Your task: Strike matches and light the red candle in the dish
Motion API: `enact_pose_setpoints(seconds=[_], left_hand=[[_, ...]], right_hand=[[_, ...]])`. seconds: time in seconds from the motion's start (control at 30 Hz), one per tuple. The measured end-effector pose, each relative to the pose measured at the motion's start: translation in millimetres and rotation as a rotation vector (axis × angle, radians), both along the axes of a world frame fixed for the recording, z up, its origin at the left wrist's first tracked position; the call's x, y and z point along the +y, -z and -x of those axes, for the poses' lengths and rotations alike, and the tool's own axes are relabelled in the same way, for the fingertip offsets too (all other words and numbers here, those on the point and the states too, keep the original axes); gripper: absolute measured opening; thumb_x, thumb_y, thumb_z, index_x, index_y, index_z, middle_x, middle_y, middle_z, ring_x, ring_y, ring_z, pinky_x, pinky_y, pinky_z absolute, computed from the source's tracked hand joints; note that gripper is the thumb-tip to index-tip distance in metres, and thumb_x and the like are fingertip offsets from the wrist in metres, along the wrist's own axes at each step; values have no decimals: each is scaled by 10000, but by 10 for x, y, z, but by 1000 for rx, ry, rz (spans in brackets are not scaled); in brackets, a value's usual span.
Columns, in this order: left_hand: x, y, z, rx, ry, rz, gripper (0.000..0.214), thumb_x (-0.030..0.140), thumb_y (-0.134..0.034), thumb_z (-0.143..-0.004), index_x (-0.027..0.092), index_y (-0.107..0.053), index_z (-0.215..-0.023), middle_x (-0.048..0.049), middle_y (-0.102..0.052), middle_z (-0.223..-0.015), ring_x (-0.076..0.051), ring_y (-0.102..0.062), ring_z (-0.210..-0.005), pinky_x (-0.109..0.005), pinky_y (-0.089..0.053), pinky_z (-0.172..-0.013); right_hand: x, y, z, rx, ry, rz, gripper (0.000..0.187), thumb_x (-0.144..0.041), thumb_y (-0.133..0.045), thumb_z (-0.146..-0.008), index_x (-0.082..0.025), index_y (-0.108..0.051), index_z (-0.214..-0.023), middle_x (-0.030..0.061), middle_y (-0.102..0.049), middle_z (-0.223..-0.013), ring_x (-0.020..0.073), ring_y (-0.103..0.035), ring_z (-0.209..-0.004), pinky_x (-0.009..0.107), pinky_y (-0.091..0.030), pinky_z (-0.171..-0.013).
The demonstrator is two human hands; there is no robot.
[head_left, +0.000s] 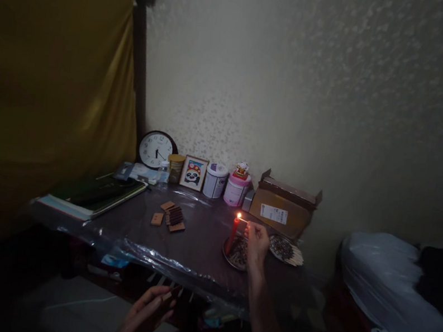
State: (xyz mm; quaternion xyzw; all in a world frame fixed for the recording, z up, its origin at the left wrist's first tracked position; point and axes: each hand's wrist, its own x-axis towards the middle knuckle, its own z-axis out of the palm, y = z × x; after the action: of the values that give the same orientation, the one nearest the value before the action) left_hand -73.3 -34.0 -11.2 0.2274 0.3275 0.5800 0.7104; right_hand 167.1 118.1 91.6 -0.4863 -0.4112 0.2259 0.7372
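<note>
My right hand (257,245) pinches a thin matchstick (243,220), its tip at the top of a red candle (232,238). A small flame (239,215) burns where match and wick meet. The candle stands upright at the left side of a round dish (239,264) filled with dark, burnt-looking bits. Low in front of the table, my left hand (148,309) is closed around a small brown matchbox (170,294), partly hidden by the fingers and dim. To the right of my right hand lies a second dish (281,248) with dark bits and several pale unburnt matchsticks (295,256).
On the plastic-covered table (190,251) lie small brown matchbox pieces (174,216) and a green book (102,194). Along the wall stand a clock (158,150), a framed panda picture (193,173), tins (215,181) and a cardboard box (283,204). A yellow curtain (50,75) hangs left.
</note>
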Motion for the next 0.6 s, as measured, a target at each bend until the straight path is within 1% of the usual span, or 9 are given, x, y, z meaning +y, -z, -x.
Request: enact_pose_setpoints(seconds=[0.17, 0.33, 0.47, 0.6], left_hand=[[1, 23, 9, -7, 11, -5, 277, 350, -731, -629, 194, -678, -851, -84, -718, -908, -249, -632, -921, -388, -431, -887], [-15, -6, 7, -21, 14, 8, 275, 354, -726, -638, 201, -676, -861, -82, -716, -942, -242, -628, -937, -375, -432, -887], [-11, -21, 2, -17, 9, 2, 266, 339, -732, -632, 198, -681, -852, -75, -720, -903, -243, -631, -927, -373, -434, -884], [-5, 1, 3, -16, 3, 3, 262, 340, -742, -618, 196, -686, -830, -71, -721, -866, -246, -638, -899, -378, -445, -867]], right_hand=[[18, 9, 1, 0, 2, -1, 189, -360, -632, -627, -178, -593, -660, -26, -583, -585, 142, -545, -558, 271, -452, -550], [27, 17, 1, 2, -4, 0, 186, -353, -630, -626, -174, -597, -664, -22, -587, -586, 143, -552, -559, 267, -451, -542], [30, 29, -2, -4, -4, 3, 180, -349, -625, -633, -174, -599, -663, -26, -580, -577, 142, -550, -555, 267, -451, -540], [27, 33, -6, -11, -1, 4, 183, -355, -627, -631, -177, -600, -667, -24, -586, -582, 144, -553, -558, 269, -452, -541]])
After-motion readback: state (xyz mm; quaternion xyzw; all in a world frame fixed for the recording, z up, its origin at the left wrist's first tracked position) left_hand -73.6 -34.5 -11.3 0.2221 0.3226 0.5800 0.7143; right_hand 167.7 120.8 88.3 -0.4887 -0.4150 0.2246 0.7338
